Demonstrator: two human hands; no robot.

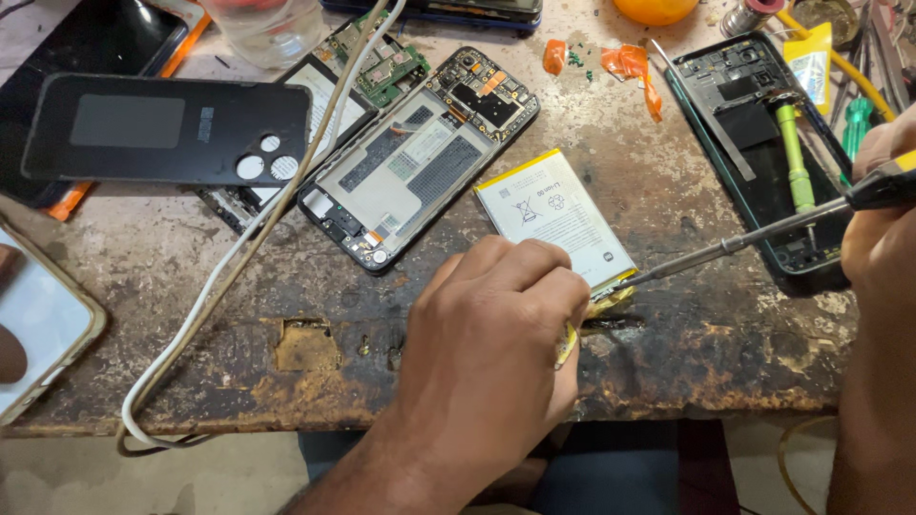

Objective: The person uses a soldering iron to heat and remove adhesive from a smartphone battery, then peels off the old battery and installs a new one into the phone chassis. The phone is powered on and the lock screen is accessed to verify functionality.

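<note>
Scarred and scorched along its near edge, the wooden workbench [191, 286] carries a spread of opened phones; nearest, the left hand [487, 353] rests on that edge with fingers curled down, pinning the yellow-taped corner of a flat white battery [553, 217] that lies loose on the wood, already out of any phone; the right hand [883, 238] is clenched around the dark handle of a soldering iron [754, 238], whose tip meets the battery's connector corner just beside the left fingertips, so the work at that joint looks under way and not finished. Beyond the battery lies an opened phone [420, 162], back removed, boards exposed and battery bay vacant; its black back cover [162, 129] sits apart to the left, so refitting appears still to come; a white cable [239, 248] crosses the bench; farther right, a second phone frame [754, 153] holds a green tool.
</note>
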